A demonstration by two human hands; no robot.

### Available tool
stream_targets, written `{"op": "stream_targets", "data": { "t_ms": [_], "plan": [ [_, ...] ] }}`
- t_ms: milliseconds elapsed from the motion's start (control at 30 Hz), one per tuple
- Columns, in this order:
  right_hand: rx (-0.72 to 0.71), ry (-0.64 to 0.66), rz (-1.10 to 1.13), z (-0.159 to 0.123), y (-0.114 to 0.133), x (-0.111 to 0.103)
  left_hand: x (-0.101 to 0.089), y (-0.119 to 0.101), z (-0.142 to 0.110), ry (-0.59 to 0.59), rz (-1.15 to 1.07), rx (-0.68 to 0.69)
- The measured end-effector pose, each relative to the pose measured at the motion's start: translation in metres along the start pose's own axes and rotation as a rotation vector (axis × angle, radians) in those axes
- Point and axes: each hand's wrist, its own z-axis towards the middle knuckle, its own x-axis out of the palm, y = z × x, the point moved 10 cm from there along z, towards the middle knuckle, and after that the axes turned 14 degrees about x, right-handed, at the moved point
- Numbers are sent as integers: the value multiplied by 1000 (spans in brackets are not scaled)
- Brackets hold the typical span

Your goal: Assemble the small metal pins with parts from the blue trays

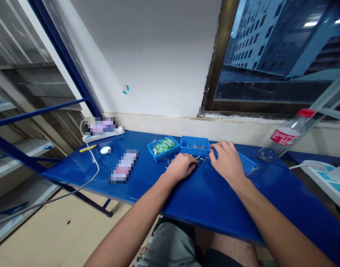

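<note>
Both my hands rest on a blue table (pixel 209 196), just in front of some small blue bins. My left hand (pixel 182 165) lies knuckles up with its fingers curled over a scatter of small metal screws (pixel 171 160); what they pinch is hidden. My right hand (pixel 227 159) is also palm down, fingers bent and close together, beside the middle blue bin (pixel 195 145), which holds several metal parts. It partly covers a third blue bin (pixel 247 163). A bin with green pieces (pixel 163 147) stands to the left.
A clear plastic bottle with a red cap (pixel 286 137) lies tilted at the right, near the window ledge. A white power strip (pixel 103 135), its cable, a white mouse-like object (pixel 105 150) and a yellow pen (pixel 88 148) lie at the table's left. Metal shelving stands further left.
</note>
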Motion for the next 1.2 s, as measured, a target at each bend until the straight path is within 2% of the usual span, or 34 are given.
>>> {"op": "stream_targets", "data": {
  "t_ms": [133,200,267,400,500,600,767,1033,1200],
  "plan": [
    [-51,87,128,-5,20,6,-2,-1,0,1,4,-21],
    [-58,130,204,-8,27,9,-11,-1,-1,-70,-28,-56],
    [-43,181,301,-12,31,13,-22,0,-2,-190,-87,-95],
    [116,264,522,-16,26,27,-37,5,-7,-424,-276,-154],
    [250,328,695,-19,18,39,-38,8,-10,-499,-381,-181],
    [288,375,777,-21,17,46,-36,9,-12,-511,-433,-189],
    [276,355,735,-23,13,43,-29,8,-13,-480,-501,-165],
    [-6,266,476,-23,36,25,-27,2,-12,-421,-469,-159],
    [-66,233,395,-25,42,24,-32,-5,-10,-455,-509,-136]
  ]
}}
